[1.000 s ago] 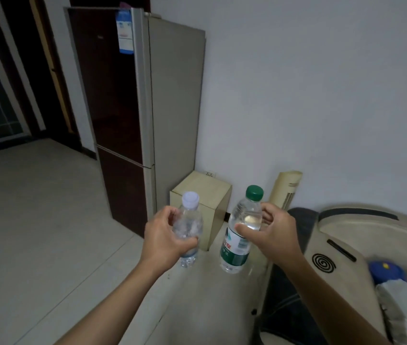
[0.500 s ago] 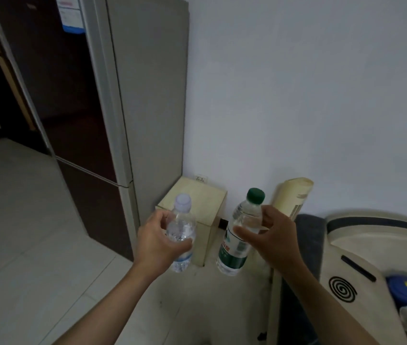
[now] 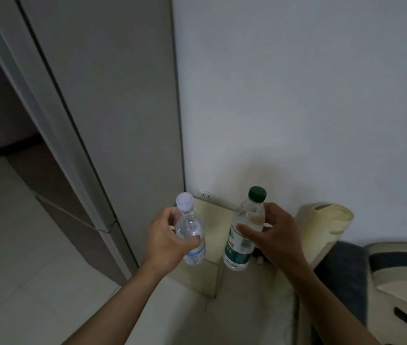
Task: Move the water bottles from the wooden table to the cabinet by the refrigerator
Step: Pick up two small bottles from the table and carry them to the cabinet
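I see both arms reaching out ahead of me, each hand carrying a bottle above a small cabinet (image 3: 212,227). My left hand (image 3: 166,241) is wrapped around a clear bottle (image 3: 190,232) with a pale cap, fingers curled round its middle, the bottle tilted with the cap leaning toward me. My right hand (image 3: 275,235) pinches a second bottle (image 3: 244,230) near its shoulder, thumb on the front and fingers behind; this one has a dark green cap and a green and white label, and it hangs a little slanted. The two bottles are near each other but apart.

The cabinet is a pale yellowish box with a flat top and square corners, set in the corner against the white wall (image 3: 297,95), just beside the tall grey side of the refrigerator (image 3: 102,95). A wall socket (image 3: 206,195) sits just above its back edge. Both bottles are held over its top and front; I cannot tell if either touches it.

To the right of the cabinet stands a cream rounded object (image 3: 326,220) with a slot in its top, smooth like plastic. Further right is a dark grey cushion (image 3: 341,265) and a cream moulded shell (image 3: 401,270) with dark stripes. The floor (image 3: 23,245) on the left is pale, glossy tile.
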A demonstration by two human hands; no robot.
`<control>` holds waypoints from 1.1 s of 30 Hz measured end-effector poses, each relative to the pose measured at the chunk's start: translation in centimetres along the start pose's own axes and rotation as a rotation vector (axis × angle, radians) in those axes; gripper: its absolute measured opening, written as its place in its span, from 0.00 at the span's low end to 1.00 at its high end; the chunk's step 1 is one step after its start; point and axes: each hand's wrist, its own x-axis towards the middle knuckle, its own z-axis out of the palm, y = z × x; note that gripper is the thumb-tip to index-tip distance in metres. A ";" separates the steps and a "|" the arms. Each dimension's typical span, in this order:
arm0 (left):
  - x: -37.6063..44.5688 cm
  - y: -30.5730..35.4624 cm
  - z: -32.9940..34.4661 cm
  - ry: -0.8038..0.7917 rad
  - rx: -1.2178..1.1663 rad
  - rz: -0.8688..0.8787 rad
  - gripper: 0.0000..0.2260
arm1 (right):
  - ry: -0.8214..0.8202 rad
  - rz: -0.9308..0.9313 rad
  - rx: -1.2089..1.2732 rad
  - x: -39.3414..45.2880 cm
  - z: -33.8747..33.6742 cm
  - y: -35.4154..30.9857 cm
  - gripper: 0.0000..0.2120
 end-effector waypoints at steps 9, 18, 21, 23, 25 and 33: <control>13.8 -5.6 5.3 -0.042 -0.054 -0.050 0.21 | 0.034 0.074 -0.114 12.2 3.8 4.3 0.23; 29.9 -9.0 9.3 -0.160 -0.162 -0.065 0.28 | 0.131 0.120 -0.197 25.7 8.6 4.7 0.22; 32.9 -9.6 10.0 -0.139 -0.151 -0.063 0.27 | 0.163 0.141 -0.158 28.5 9.4 5.0 0.23; 34.5 -9.9 10.3 -0.141 -0.124 -0.061 0.26 | 0.178 0.155 -0.132 30.0 9.8 5.5 0.23; 36.1 -10.2 10.8 -0.154 -0.110 -0.060 0.26 | 0.178 0.175 -0.102 31.6 10.1 6.4 0.23; 39.7 -11.4 13.3 -0.024 -0.039 -0.122 0.25 | 0.072 0.167 -0.082 37.5 10.3 11.9 0.22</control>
